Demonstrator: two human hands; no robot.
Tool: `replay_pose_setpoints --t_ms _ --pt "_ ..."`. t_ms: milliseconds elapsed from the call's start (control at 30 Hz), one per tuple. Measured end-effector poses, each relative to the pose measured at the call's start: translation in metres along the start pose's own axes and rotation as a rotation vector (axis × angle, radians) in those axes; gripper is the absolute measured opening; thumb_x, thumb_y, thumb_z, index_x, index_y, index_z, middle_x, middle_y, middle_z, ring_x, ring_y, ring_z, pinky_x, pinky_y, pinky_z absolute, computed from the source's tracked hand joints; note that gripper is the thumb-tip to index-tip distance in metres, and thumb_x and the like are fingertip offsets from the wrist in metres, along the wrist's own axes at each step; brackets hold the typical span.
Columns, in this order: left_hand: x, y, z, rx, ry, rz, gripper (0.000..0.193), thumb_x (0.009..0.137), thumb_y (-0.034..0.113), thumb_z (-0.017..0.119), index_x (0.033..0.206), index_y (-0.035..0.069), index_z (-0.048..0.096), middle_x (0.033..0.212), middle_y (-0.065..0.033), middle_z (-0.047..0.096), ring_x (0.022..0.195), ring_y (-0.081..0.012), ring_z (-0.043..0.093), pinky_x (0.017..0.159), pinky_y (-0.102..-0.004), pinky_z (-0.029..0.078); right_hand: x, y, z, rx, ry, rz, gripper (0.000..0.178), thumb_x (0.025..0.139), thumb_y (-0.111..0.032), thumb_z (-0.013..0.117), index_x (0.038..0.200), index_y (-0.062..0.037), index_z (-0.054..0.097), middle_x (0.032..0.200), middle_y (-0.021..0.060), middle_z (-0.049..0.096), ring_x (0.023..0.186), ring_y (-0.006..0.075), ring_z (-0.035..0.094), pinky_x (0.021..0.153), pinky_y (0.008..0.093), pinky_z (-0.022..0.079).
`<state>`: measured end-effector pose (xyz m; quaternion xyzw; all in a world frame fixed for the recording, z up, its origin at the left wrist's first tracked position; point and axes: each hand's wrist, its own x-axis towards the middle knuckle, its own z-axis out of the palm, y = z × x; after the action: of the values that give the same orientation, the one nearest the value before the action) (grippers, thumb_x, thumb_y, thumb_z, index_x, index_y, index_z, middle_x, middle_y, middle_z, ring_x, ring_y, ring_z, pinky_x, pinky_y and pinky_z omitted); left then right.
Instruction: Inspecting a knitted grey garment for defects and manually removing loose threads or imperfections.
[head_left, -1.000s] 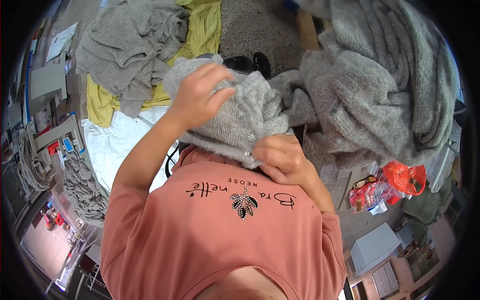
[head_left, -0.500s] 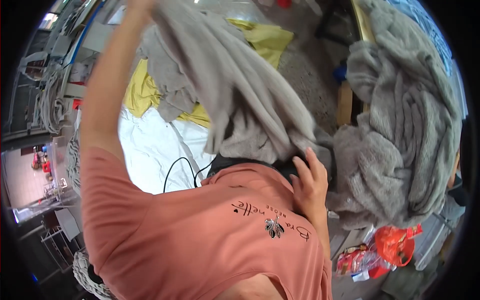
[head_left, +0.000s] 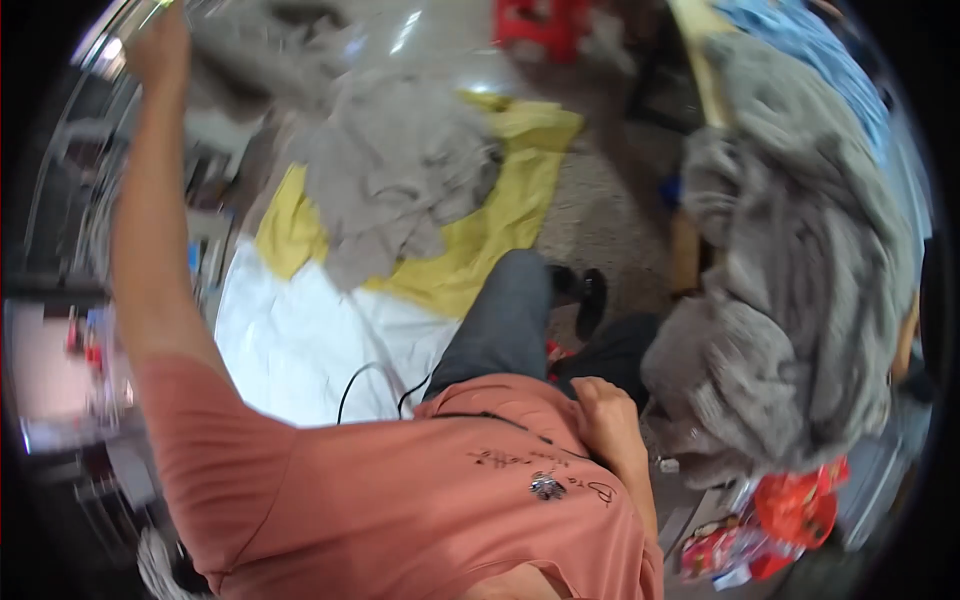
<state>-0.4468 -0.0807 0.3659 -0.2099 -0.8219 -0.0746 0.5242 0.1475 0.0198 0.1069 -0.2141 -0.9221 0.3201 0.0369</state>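
My left arm reaches out to the upper left, and the blurred left hand [head_left: 160, 48] looks closed at the edge of a swinging grey fuzzy fabric [head_left: 245, 70]. Below and right of it, a crumpled heap of grey fabric [head_left: 385, 170] lies on a yellow cloth [head_left: 520, 190], which overlaps a white sheet [head_left: 290, 340]. Beside my waist rests my right hand [head_left: 607, 412], its fingers curled in and no item showing in them. It is nearest to the big grey fabric pile [head_left: 790, 290] at the right.
A light blue cloth [head_left: 810, 50] lies behind the pile at the far right. Red bags and plastic packets [head_left: 795, 510] sit at the lower right. A red crate [head_left: 540, 28] stands on the floor ahead. A thin black cable [head_left: 352, 375] crosses the white sheet.
My left hand has swung farther left, carrying the grey fabric off my lap and uncovering my legs and the heap on the yellow cloth. My right hand's spread fingers have curled in.
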Motion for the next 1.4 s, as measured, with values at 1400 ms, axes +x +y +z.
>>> replay_pose_setpoints --t_ms 1400 --pt "-0.177 0.34 -0.274 -2.29 -0.902 0.141 0.012 0.075 0.002 0.054 0.086 -0.004 0.055 0.087 -0.0102 0.057 0.076 -0.0129 0.053 0.069 -0.0252 0.042 -0.083 0.056 -0.059 -0.169 1.302 0.176 0.06 0.057 -0.013 0.074 0.107 0.0043 0.044 0.1 0.0217 0.046 0.087 0.0362 0.047 0.074 0.0408 0.039"
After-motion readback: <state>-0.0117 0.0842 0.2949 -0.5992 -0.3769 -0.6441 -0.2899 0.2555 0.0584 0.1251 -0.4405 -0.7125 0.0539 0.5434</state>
